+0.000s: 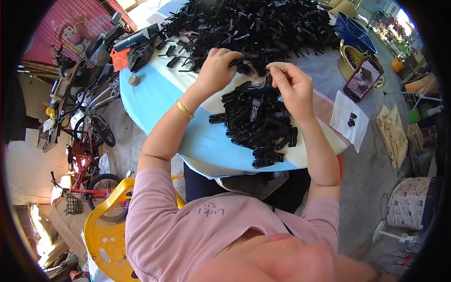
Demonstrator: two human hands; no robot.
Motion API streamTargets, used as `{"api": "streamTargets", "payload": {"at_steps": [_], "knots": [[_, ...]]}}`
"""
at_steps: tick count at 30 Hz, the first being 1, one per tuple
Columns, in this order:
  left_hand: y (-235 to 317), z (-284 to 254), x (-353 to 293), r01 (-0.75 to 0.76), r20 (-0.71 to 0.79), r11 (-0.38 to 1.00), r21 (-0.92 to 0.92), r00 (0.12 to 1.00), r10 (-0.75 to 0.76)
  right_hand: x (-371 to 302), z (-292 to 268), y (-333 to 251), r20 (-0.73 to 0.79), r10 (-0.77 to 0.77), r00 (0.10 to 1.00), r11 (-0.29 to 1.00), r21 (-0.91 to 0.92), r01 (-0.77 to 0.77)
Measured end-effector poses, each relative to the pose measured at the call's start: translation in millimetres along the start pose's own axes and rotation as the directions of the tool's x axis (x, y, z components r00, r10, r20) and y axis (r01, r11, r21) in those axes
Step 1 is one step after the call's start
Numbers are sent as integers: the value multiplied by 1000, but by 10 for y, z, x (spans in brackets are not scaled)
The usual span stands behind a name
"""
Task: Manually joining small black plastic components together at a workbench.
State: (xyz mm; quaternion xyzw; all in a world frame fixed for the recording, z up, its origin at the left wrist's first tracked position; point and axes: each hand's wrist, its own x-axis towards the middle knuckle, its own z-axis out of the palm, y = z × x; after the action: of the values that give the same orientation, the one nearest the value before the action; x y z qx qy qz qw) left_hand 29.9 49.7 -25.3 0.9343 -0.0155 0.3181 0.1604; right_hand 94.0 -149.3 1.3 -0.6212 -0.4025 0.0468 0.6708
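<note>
Two hands reach over black, plastic-looking pieces at a round-edged table (141, 101): a loose heap (253, 28) sprawls along the far side, a smaller pile (256, 120) sits nearer the body. The right hand (296, 89) brings thumb and forefinger together, seemingly pinching a slim black piece (268, 81) above the smaller pile; the left hand (217, 70) curls at the heap's edge, and whether its grip holds anything cannot be told. Each piece looks light, stiff and slightly slippery, best taken by its narrow sides between fingertips. Glossy, elongated forms contrast with the blue-and-cream cover (202, 141), a creased white sheet (339, 117) and a gold-toned pot (346, 71).
</note>
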Motion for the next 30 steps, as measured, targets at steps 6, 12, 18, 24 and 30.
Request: {"api": "streamTargets", "payload": {"at_steps": [6,12,18,24,30], "knots": [[-130,174,23,34,26,999,5,999,-34,-8,20,28,17,-65,998,996,-66,66],[100,-116,-1,360,199,726,-586,932,-301,26,-32,-4,72,-109,991,982,-145,119],[333,-323,10,467,487,383,-797,872,-52,-10,-3,-84,209,-332,920,912,-177,370],[422,-202,-48,398,383,331,-855,917,-113,-31,45,-70,200,-439,876,873,-135,468],[696,-320,-93,340,336,273,-900,940,-62,-34,26,-30,80,-325,942,943,-49,329]]}}
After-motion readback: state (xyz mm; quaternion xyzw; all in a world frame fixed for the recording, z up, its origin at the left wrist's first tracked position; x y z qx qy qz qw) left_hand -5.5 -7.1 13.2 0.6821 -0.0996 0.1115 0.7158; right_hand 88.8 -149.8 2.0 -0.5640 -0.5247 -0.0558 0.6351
